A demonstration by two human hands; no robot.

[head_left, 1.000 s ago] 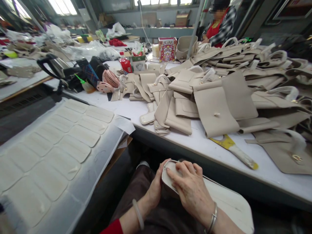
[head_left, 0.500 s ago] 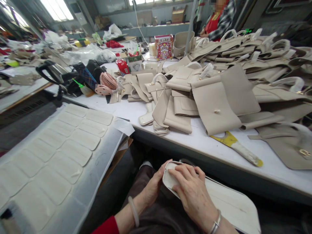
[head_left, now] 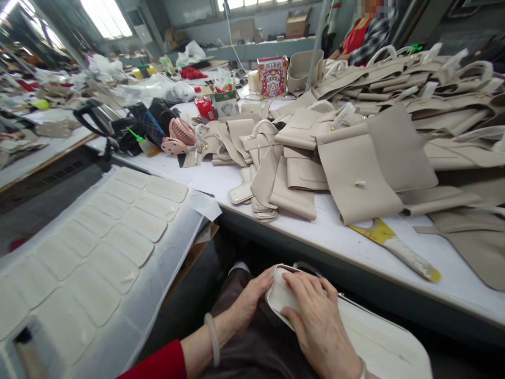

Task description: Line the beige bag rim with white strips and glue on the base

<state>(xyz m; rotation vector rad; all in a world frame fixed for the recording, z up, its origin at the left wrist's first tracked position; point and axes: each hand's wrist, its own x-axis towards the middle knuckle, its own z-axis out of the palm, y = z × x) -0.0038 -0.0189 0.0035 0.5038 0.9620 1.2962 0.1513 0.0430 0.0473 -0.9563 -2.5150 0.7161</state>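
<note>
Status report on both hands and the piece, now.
Left hand grips rounded end of cream panel. Right hand flat on top. Panel across lap. Table edge close ahead, beige pieces piled on it.

My right hand (head_left: 315, 321) covers the rounded end of the cream panel (head_left: 379, 342), whose far corner I lose at the bottom edge. The co-worker (head_left: 363, 34) is cropped above and partly blurred. The red box (head_left: 272, 76) print is too small to read.

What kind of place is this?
Probably a bag-making workshop: beige bag pieces lie heaped on the long worktable, cream oval panels lie in rows on a sheet, and the left hand grips while the right hand presses a white panel.
</note>
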